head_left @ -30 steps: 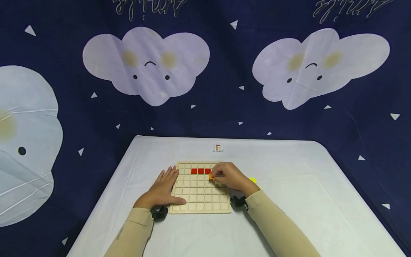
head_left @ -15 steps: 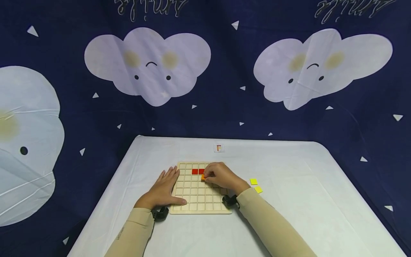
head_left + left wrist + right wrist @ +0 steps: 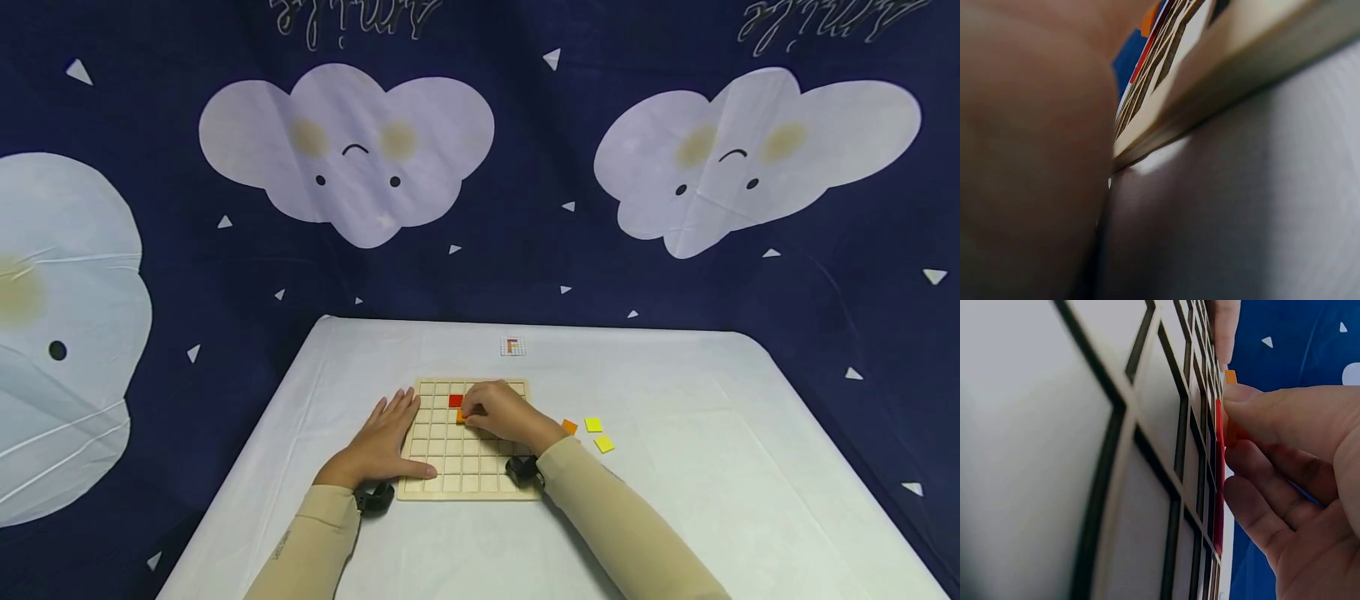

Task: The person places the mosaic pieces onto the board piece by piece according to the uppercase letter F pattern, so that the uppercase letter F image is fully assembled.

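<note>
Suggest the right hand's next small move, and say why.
I'd probably have the right hand lower its pinched orange tile into the cell just below the red tile in the head view. It seems roughly lined up there, and the right wrist view suggests it is off the board. The left hand rests at the board's left edge, which may steady it.

Dark-navy fabric backdrop behind white round-cornered table. Printed on backdrop: three large pale clouds, leftmost cut by view edge; scattered small white triangles; inverted cursive lettering up top.
</note>
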The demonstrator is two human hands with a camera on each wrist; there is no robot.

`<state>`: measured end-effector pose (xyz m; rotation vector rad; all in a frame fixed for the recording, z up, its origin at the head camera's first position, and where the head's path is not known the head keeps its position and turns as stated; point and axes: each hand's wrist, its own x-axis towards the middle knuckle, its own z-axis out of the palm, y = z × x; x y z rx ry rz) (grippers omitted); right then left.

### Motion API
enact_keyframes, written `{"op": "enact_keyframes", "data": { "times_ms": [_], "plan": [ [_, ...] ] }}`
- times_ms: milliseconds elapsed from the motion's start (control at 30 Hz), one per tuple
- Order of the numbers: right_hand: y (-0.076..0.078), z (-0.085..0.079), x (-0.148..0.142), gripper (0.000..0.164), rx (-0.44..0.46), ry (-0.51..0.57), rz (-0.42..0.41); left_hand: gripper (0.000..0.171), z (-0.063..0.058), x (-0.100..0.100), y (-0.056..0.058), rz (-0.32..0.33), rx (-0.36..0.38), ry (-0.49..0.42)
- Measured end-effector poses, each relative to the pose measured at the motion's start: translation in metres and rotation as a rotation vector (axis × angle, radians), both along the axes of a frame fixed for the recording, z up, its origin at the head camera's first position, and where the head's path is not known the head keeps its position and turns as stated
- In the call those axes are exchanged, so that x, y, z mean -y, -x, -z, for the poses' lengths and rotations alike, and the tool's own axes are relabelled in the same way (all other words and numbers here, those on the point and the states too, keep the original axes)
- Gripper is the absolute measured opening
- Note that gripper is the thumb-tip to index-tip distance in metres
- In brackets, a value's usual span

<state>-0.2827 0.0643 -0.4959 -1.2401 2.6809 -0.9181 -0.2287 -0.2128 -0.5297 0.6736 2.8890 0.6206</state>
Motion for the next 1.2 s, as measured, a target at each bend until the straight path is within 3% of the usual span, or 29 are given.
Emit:
{"op": "enact_keyframes", "data": {
  "times_ms": [1200],
  "plan": [
    [0.005,0.003,0.019,0.007,-0.054,-0.01,-0.052,0.141,-0.002,0.0,-0.001,0.004,0.009,-0.007]
  ]
}}
